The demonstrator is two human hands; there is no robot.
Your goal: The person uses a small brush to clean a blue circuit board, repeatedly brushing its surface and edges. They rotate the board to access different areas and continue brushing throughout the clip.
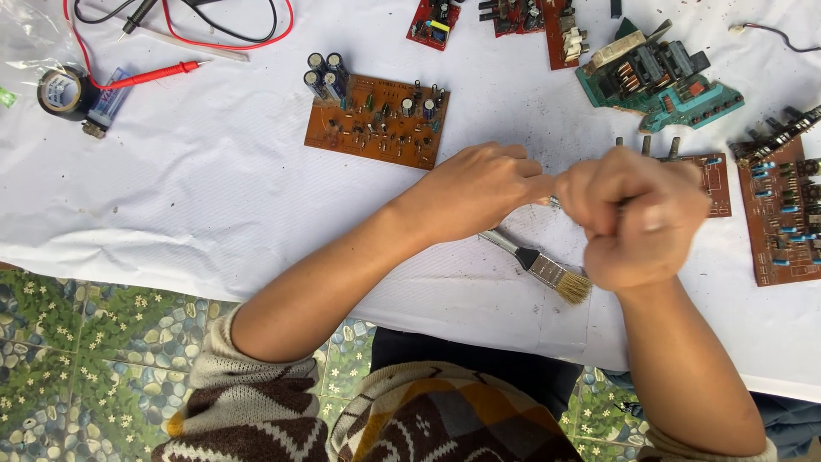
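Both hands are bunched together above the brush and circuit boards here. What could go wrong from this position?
1. Whatever small item the left hand and right hand pinch is hidden; if dropped, it may vanish among the boards.
2. The right hand hovers beside the small brown board; a slip could knock it.
3. The paintbrush lies underneath and could be nudged.

White cloth over the table, matt, creased. Paintbrush near centre: shiny metal ferrule, pale coarse bristles. Orange-brown circuit board far centre, matt laminate, glossy metal-can capacitors. Teal board far right, semi-gloss with copper windings. Tape roll far left, glossy black plastic. Red probe, smooth plastic. Sweater sleeves, knitted wool, fuzzy. Floor pebble-patterned, slightly glossy.
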